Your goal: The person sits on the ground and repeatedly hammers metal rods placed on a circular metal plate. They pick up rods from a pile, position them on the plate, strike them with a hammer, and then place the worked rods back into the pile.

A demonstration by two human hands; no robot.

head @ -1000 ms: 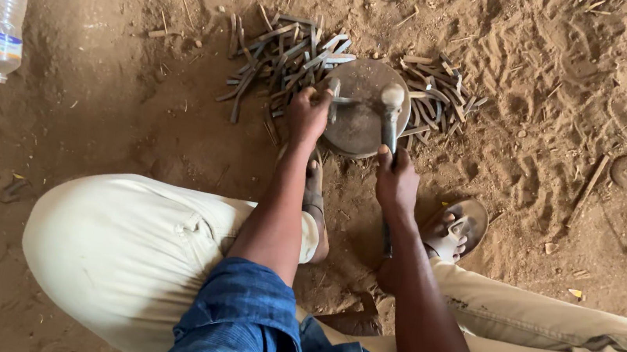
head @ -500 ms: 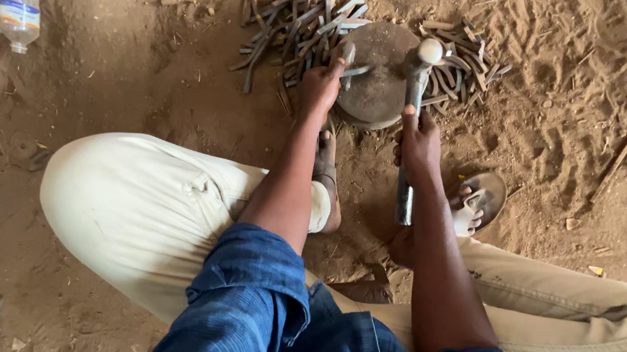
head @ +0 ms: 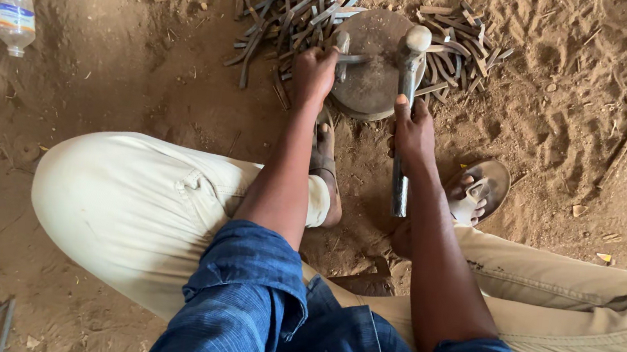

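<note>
the left hand [head: 313, 74] pinches a short dark metal strip [head: 352, 58] flat on the round grey metal anvil block [head: 368, 80] just ahead of it; the right hand [head: 413, 132] is clamped on a steel-handled hammer [head: 410, 77], its head resting on the block beside the strip; heaps of dark metal strips [head: 285, 8] lie beyond both hands, so by the look of it much of the work is left; which are finished cannot be told.
</note>
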